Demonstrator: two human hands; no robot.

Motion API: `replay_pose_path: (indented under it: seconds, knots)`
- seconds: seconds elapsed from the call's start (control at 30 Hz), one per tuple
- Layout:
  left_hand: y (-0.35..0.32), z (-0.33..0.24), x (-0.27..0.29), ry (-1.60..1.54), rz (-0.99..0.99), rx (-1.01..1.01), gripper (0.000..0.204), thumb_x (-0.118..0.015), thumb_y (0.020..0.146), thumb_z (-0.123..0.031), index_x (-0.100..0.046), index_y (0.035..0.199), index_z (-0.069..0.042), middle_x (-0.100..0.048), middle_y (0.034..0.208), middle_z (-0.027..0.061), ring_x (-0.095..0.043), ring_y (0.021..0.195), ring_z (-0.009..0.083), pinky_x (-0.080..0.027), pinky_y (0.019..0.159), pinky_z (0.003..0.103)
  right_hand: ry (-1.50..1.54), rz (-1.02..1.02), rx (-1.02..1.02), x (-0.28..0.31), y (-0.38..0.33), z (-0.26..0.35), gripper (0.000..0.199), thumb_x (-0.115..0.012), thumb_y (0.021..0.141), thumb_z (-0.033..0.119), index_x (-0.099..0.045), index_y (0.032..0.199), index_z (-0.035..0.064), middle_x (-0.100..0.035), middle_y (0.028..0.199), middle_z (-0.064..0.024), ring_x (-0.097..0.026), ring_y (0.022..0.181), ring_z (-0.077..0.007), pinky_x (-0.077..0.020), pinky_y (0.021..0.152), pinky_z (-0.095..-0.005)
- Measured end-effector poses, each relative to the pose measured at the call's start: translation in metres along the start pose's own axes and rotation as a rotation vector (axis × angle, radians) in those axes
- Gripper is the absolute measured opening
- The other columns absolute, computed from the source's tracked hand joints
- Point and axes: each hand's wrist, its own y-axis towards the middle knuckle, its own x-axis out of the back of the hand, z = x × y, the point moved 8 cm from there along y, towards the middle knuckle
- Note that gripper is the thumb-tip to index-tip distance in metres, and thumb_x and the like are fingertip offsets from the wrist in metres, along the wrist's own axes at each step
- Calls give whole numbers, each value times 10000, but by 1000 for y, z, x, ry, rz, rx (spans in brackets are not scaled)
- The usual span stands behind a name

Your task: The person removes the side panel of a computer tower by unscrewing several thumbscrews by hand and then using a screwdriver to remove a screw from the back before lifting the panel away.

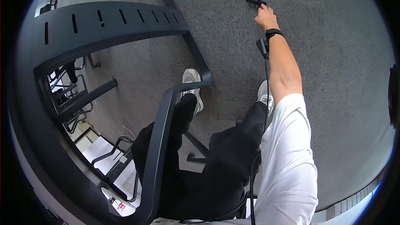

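Note:
My right hand (pixel 266 17) is stretched far ahead, low over the grey carpet. Its fingers are bent together at the right end of a small black oblong object (pixel 255 1), whose exact kind I cannot make out. The fingertips touch that end, and the rest of the object sticks out to the left. Around my right wrist goes a black band (pixel 274 33), with a dark box-like device (pixel 262 48) beside it. A black cable (pixel 267 83) runs from this device back along my arm. My left hand does not show.
A large dark metal furniture frame (pixel 112 21) with slots fills the left side, and its bent bar (pixel 162 141) passes in front of my left leg. My shoes (pixel 191 79) rest on the carpet (pixel 341 58). Chairs and a white surface (pixel 100 150) appear at the lower left.

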Motion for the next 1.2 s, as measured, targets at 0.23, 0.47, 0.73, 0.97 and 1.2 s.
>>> replay_pose_path:
  seconds: [0.23, 0.47, 0.73, 0.97, 1.2]
  knots:
    - [-1, -3, 1, -27, -27, -9, 835, -708, 722, -649, -423, 1372, -209, -312, 1383, 180, -279, 1354, 485, -298, 1046, 686, 54, 39, -16, 4, -48, -2, 336, -634, 834, 136, -679, 1111, -51, -559, 1279, -208, -554, 1190, -382, -510, 968, -458]
    - [-41, -14, 15, -89, -150, -27, 824, -732, 718, -618, -434, 1365, -203, -332, 1357, 170, -292, 1339, 477, -296, 1040, 689, 316, 213, 118, 38, -159, 12, 235, -542, 808, 66, -719, 914, -46, -666, 989, -317, -655, 979, -457, -535, 866, -495]
    - [-41, -36, 13, -424, -403, -126, 749, -814, 622, -461, -562, 1266, -173, -387, 1329, 156, -306, 1321, 488, -264, 1060, 665, 481, 5, 247, 207, -321, -29, 238, -622, 808, 117, -760, 972, 15, -750, 882, -140, -720, 826, -230, -551, 754, -341]
    - [-58, -38, 26, -461, -484, -141, 755, -844, 616, -374, -522, 1262, -151, -402, 1308, 134, -283, 1358, 428, -209, 1145, 614, 707, -412, 447, 472, -503, 129, 143, -661, 869, 34, -756, 976, 27, -715, 935, -62, -674, 808, -152, -524, 737, -268]
    - [-81, -34, 27, -476, -631, -196, 718, -837, 655, -419, -559, 1249, -126, -400, 1342, 134, -261, 1395, 417, -221, 1159, 573, 547, -443, 803, 521, -594, 296, 181, -629, 857, -12, -747, 991, 16, -691, 950, -118, -673, 819, -256, -525, 739, -327]
